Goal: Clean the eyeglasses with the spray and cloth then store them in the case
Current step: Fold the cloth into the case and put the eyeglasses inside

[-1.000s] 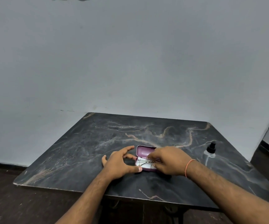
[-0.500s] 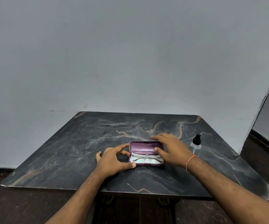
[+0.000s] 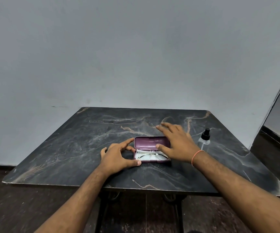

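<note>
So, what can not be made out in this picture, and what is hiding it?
- Head view: the right end of the eyeglasses and of the purple case lies under the right hand.
- Head view: the white layer under the lenses is too small to tell cloth from lining.
- Head view: the clear spray bottle is too small to show its liquid level.

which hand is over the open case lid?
The right hand, the one with the orange wristband, spread over the eyeglasses case lid; the left hand holds the case's left end.
</note>
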Demonstrator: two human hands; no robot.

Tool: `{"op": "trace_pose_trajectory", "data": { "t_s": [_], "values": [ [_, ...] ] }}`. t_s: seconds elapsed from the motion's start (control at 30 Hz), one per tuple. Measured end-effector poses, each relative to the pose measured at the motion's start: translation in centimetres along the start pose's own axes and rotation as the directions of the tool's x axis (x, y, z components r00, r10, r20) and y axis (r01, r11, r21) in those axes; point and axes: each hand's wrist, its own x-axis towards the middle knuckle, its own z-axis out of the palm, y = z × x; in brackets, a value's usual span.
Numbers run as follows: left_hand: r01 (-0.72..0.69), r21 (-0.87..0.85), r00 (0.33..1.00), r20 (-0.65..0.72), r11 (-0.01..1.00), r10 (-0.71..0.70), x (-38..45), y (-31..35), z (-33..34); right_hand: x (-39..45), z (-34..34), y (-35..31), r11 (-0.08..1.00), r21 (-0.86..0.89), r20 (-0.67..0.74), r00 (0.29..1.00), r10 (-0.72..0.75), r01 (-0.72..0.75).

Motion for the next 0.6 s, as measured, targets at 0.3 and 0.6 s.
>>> {"op": "trace_pose_trajectory", "data": {
  "t_s": [0.3, 0.6],
  "values": [
    [-0.048, 0.041, 0.999, -0.014, 0.998, 0.049, 0.0, -0.4, 0.3, -1.6, 1.0, 1.0, 0.983, 0.134, -0.033, 0.992, -0.125, 0.128],
    [-0.051, 0.046, 0.998, -0.024, 0.998, 0.052, 0.1, -0.6, 0.5, -4.2, 3.2, 1.1, 0.954, 0.182, -0.147, 0.966, -0.211, 0.236]
  ]
}}
